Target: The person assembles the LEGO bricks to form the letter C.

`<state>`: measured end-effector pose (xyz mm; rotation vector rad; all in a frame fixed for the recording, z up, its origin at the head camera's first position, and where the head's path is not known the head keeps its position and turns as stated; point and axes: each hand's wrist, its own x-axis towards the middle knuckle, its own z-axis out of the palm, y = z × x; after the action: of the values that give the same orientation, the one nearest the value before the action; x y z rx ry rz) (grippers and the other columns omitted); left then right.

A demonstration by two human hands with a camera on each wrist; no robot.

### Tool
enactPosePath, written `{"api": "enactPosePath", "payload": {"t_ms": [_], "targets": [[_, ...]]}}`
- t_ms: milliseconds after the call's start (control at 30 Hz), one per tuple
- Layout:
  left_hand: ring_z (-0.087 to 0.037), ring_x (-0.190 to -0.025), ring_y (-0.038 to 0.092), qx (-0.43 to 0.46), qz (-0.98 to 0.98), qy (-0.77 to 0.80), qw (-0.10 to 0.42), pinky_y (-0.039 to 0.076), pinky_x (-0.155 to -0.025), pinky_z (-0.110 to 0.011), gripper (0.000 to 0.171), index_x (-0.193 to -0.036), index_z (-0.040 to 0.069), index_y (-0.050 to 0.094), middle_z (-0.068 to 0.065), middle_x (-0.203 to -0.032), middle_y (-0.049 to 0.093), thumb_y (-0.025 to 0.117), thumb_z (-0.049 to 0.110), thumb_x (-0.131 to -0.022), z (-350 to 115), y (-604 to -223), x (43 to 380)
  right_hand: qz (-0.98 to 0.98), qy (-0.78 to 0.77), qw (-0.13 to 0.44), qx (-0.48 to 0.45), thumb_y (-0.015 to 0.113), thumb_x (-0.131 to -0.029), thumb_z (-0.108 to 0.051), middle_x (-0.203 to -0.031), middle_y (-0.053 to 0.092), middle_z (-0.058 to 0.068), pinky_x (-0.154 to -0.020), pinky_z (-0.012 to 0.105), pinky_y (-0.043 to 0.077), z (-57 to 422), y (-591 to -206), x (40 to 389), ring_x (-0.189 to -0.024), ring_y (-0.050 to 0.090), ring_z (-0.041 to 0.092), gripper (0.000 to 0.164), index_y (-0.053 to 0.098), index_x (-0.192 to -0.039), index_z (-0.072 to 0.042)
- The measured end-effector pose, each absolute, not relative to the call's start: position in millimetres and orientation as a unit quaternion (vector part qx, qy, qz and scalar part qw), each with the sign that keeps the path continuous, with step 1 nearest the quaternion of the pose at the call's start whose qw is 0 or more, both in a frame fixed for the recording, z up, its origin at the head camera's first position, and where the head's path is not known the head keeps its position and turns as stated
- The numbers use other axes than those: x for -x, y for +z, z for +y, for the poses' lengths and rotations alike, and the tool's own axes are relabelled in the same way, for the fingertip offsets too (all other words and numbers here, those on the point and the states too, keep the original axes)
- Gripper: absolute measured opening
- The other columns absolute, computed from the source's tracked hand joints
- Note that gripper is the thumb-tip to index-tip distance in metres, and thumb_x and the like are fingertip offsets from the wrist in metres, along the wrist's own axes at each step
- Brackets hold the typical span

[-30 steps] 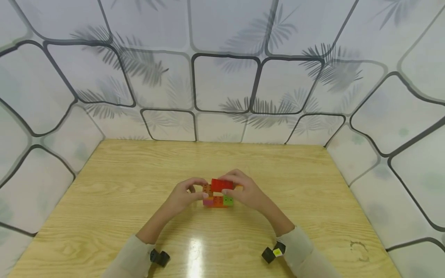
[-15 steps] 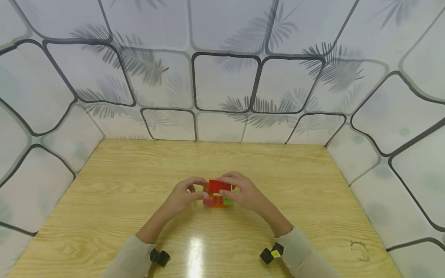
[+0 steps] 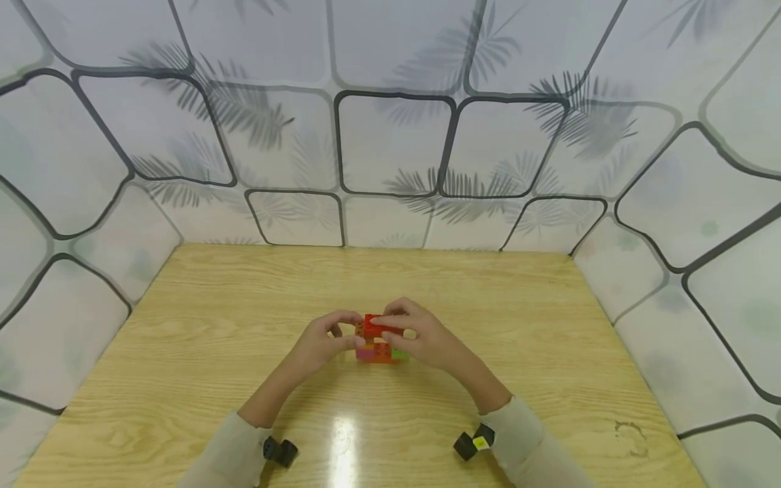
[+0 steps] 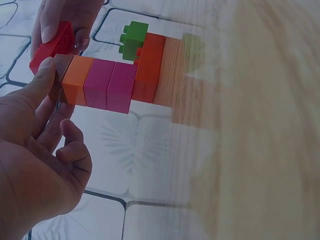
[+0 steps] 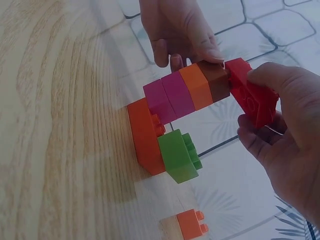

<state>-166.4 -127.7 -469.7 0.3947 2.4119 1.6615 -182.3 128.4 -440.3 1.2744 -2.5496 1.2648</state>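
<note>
Your left hand pinches the brown brick topping the column; your right hand grips the red brick, tilted there, apparently not seated yet. The green brick already sits on the base; an orange brick stands apart, unused.

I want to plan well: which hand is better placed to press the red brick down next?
Probably the right hand: it grips the red brick over the brown brick, which the left hand pinches and may steady.
</note>
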Motion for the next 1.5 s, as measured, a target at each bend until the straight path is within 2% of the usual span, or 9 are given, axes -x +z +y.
{"api": "enactPosePath", "payload": {"t_ms": [200,400,733,1033,1267,1500], "targets": [[-0.023,-0.085,0.050,-0.136,0.812,0.560,0.094,0.044,-0.059,-0.027,0.042,-0.125,0.018,0.067,-0.007,-0.126,0.065,0.078,0.035,-0.089,-127.3,-469.3,166.7,-0.820,0.385,0.017,-0.422,0.068,-0.097,-0.013,-0.122,0.058,0.005,-0.080,0.027,0.052,129.3,-437.1,181.8,-0.100,0.054,0.016,0.029,0.072,-0.125,-0.010],[-0.024,-0.086,0.051,-0.132,0.816,0.555,0.093,0.044,-0.059,-0.027,0.043,-0.125,0.021,0.067,-0.005,-0.125,0.065,0.079,0.037,-0.087,-127.2,-467.3,165.8,-0.830,0.345,0.051,-0.435,0.071,-0.095,-0.015,-0.121,0.060,0.005,-0.084,0.030,0.048,129.6,-432.4,180.5,-0.110,0.049,0.021,0.029,0.073,-0.124,-0.012],[-0.021,-0.085,0.051,-0.123,0.821,0.549,0.091,0.044,-0.059,-0.027,0.047,-0.126,0.019,0.067,-0.006,-0.126,0.065,0.079,0.040,-0.086,-127.3,-466.0,165.8,-0.821,0.321,0.104,-0.461,0.074,-0.091,-0.011,-0.117,0.062,0.006,-0.085,0.032,0.046,127.8,-435.4,183.9,-0.107,0.051,0.025,0.029,0.075,-0.121,-0.011],[-0.023,-0.085,0.051,-0.130,0.819,0.551,0.093,0.044,-0.059,-0.028,0.046,-0.127,0.017,0.066,-0.009,-0.127,0.064,0.078,0.037,-0.088,-127.5,-463.8,164.7,-0.816,0.305,0.120,-0.477,0.075,-0.090,-0.009,-0.116,0.061,0.008,-0.085,0.033,0.046,127.0,-436.0,184.9,-0.106,0.052,0.031,0.031,0.075,-0.120,-0.010],[-0.023,-0.083,0.051,-0.130,0.815,0.557,0.096,0.045,-0.059,-0.027,0.043,-0.127,0.021,0.066,-0.006,-0.127,0.064,0.078,0.036,-0.089,-126.5,-465.6,164.9,-0.831,0.327,0.079,-0.443,0.073,-0.093,-0.015,-0.119,0.061,0.005,-0.084,0.032,0.046,129.2,-439.2,183.4,-0.107,0.049,0.021,0.029,0.074,-0.123,-0.013],[-0.023,-0.088,0.050,-0.129,0.817,0.553,0.096,0.044,-0.060,-0.029,0.043,-0.127,0.025,0.065,-0.002,-0.126,0.063,0.077,0.039,-0.089,-126.3,-463.2,163.6,-0.839,0.398,-0.008,-0.371,0.066,-0.099,-0.030,-0.130,0.057,-0.004,-0.098,0.045,0.047,132.5,-442.9,181.8,-0.120,0.047,0.015,0.037,0.063,-0.134,-0.021]]}}
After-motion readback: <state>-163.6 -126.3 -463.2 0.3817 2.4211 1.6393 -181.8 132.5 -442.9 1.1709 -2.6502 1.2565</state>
